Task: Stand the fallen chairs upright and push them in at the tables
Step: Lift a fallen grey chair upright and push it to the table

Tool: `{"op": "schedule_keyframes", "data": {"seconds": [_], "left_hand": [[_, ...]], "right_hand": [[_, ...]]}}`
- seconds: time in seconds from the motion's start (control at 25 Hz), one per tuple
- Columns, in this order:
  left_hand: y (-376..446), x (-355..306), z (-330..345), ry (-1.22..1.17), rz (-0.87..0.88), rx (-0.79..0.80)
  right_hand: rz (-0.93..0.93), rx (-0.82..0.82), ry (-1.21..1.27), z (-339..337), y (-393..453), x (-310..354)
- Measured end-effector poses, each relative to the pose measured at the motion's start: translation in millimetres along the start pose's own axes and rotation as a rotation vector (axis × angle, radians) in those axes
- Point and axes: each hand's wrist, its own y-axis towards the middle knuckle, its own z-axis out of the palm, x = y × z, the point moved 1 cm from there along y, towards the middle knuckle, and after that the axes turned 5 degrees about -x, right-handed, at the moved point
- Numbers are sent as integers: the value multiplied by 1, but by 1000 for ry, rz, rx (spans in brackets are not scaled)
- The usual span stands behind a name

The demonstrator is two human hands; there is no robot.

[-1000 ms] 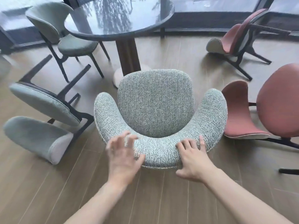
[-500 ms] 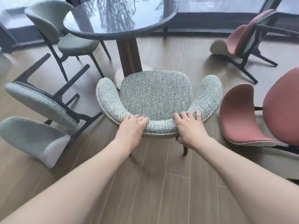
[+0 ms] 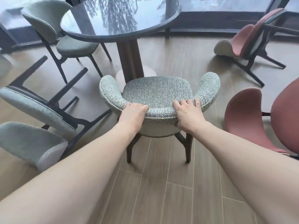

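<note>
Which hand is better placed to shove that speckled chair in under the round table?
Neither alone: the left hand and right hand both grip the speckled chair backrest, evenly either side of centre, so pushing with both toward the round table looks straightest.

I see one view only; my head camera looks forward and down, close above the speckled chair (image 3: 156,92), facing the round table (image 3: 120,18).
</note>
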Motion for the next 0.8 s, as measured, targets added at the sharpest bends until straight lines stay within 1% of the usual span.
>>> {"op": "schedule_keyframes", "data": {"seconds": [0.08,0.16,0.44,0.56,0.64,0.72,0.8], "left_hand": [[10,1,-3,19,13,-7],[10,4,-3,34,21,22],[13,9,4,-26,32,32],[18,10,4,-37,39,37],[21,10,8,-23,66,45],[27,14,14,-4,106,63],[34,21,18,17,171,74]], "right_hand": [[1,-1,7,0,11,-3],[6,24,20,0,11,-2],[21,19,64,0,12,-3],[32,51,68,-1,17,-7],[30,67,68,-2,19,-10],[7,42,47,2,20,-11],[10,47,55,3,20,-12]]}}
